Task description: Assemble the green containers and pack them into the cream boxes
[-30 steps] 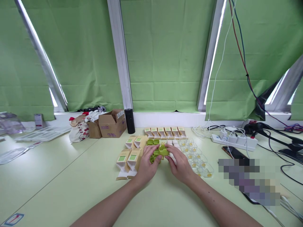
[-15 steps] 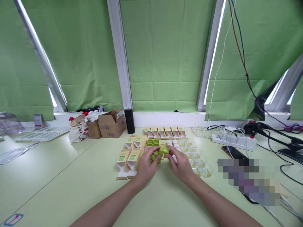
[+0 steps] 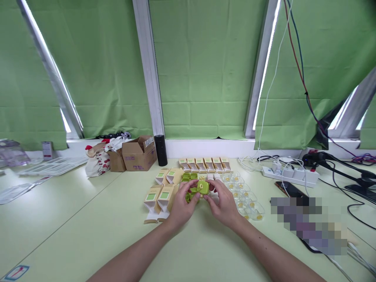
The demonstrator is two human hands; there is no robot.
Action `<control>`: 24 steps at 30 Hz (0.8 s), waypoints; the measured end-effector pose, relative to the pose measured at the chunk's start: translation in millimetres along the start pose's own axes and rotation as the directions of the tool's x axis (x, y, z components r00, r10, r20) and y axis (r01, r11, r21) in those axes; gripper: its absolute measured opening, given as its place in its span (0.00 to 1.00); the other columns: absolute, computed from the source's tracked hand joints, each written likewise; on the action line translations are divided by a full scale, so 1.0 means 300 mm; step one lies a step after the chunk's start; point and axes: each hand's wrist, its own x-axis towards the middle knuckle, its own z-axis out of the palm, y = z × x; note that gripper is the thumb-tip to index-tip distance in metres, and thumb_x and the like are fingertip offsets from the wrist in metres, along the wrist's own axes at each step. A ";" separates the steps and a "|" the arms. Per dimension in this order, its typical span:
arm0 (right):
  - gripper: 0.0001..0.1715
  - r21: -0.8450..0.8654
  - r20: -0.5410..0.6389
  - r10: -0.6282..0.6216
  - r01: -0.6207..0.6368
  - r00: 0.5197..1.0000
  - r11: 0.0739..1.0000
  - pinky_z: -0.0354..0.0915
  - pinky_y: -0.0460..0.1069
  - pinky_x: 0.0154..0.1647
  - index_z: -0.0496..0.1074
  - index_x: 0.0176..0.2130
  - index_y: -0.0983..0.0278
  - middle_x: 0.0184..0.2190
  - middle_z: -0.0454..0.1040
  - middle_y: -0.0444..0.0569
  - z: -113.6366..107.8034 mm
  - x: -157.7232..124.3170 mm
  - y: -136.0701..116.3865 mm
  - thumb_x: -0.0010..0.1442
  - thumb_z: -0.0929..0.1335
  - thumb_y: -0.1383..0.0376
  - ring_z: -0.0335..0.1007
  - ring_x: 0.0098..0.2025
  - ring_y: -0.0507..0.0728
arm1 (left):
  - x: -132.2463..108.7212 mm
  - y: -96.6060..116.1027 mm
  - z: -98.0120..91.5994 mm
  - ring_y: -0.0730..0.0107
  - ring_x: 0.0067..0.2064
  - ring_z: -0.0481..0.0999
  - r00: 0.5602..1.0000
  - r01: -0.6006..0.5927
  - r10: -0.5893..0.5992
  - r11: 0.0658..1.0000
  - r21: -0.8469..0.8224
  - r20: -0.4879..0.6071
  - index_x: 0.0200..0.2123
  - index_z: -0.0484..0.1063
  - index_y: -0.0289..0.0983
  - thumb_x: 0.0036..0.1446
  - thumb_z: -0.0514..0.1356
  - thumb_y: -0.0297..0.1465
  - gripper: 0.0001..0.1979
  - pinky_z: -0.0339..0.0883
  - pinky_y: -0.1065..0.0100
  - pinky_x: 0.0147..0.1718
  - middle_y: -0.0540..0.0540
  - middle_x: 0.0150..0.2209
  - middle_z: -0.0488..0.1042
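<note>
My left hand [image 3: 183, 207] and my right hand [image 3: 225, 203] hold a small green rounded-square plastic case [image 3: 203, 187] between their fingertips, above the table. A pale yellowish detail shows in the middle of its face. Just behind the left fingers are more small green cases [image 3: 190, 177], partly hidden by that hand. Small yellow pieces [image 3: 201, 178] lie behind the held case. White pieces [image 3: 217, 177] are beyond my right fingers, partly covered. Right of that hand stand rows of clear plastic cups [image 3: 247, 195] with yellow bits in them.
Cream boxes with green labels stand left of my hands [image 3: 166, 196] and in a back row [image 3: 204, 165]. Farther back are a cardboard box [image 3: 139, 154] and a black cylinder [image 3: 160, 150]. At right lie a power strip [image 3: 289, 176], cables and a phone [image 3: 292, 191].
The green case has turned between my fingers, so its marked face now shows. The thin yellow piece seen under it before no longer shows. My hands have barely moved.
</note>
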 end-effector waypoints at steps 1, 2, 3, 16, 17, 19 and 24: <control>0.21 0.012 0.003 0.008 -0.008 1.000 1.000 0.73 0.55 0.39 0.68 0.59 0.59 0.43 0.75 0.53 -0.001 0.001 -0.001 0.67 0.68 0.64 0.74 0.42 0.62 | -0.001 0.005 -0.003 0.52 0.59 0.74 0.999 -0.032 0.032 0.999 0.036 -0.003 0.60 0.75 0.43 0.66 0.66 0.40 0.21 0.71 0.52 0.59 0.39 0.55 0.75; 0.21 0.025 0.003 0.015 -0.015 1.000 1.000 0.74 0.55 0.40 0.68 0.59 0.59 0.45 0.75 0.54 -0.002 0.001 -0.001 0.67 0.68 0.64 0.74 0.43 0.62 | -0.001 0.010 -0.006 0.51 0.61 0.73 0.998 -0.056 0.057 0.996 0.068 -0.006 0.60 0.75 0.44 0.65 0.66 0.38 0.21 0.69 0.50 0.61 0.39 0.56 0.74; 0.21 0.038 0.004 0.021 -0.021 1.000 0.999 0.74 0.55 0.41 0.68 0.59 0.59 0.47 0.75 0.54 -0.002 0.000 0.000 0.67 0.69 0.64 0.74 0.45 0.62 | 0.000 0.014 -0.008 0.51 0.61 0.72 0.997 -0.071 0.072 0.993 0.091 -0.004 0.60 0.75 0.44 0.65 0.66 0.37 0.21 0.68 0.49 0.62 0.39 0.57 0.74; 0.20 0.016 0.010 -0.062 0.062 0.998 0.998 0.74 0.61 0.52 0.68 0.57 0.59 0.51 0.75 0.56 -0.006 -0.002 -0.013 0.66 0.71 0.61 0.71 0.54 0.67 | -0.004 0.023 0.003 0.50 0.61 0.71 0.987 -0.136 0.132 0.989 0.048 0.087 0.61 0.75 0.48 0.64 0.68 0.32 0.22 0.69 0.47 0.62 0.40 0.56 0.76; 0.21 0.011 0.015 -0.076 0.076 0.997 0.997 0.74 0.61 0.52 0.68 0.57 0.59 0.52 0.75 0.57 -0.010 0.000 -0.015 0.66 0.71 0.61 0.71 0.54 0.67 | -0.002 0.019 0.003 0.50 0.62 0.71 0.989 -0.124 0.120 0.992 0.030 0.088 0.60 0.76 0.48 0.63 0.68 0.33 0.22 0.69 0.47 0.62 0.40 0.56 0.76; 0.23 -0.002 0.014 -0.109 0.109 0.994 0.994 0.73 0.61 0.52 0.67 0.59 0.60 0.52 0.74 0.57 -0.020 0.007 -0.012 0.66 0.70 0.62 0.71 0.54 0.67 | 0.006 0.007 0.002 0.51 0.62 0.72 0.994 -0.070 0.073 0.997 -0.041 0.084 0.59 0.76 0.46 0.62 0.69 0.34 0.22 0.69 0.49 0.61 0.40 0.57 0.75; 0.12 -0.172 -0.031 -0.198 0.190 0.980 0.967 0.70 0.59 0.45 0.72 0.48 0.60 0.44 0.75 0.55 -0.059 0.035 0.022 0.65 0.66 0.71 0.70 0.47 0.65 | 0.034 -0.037 -0.005 0.56 0.52 0.79 0.994 0.107 -0.093 0.933 -0.344 0.057 0.56 0.74 0.41 0.54 0.74 0.36 0.27 0.74 0.55 0.53 0.40 0.53 0.77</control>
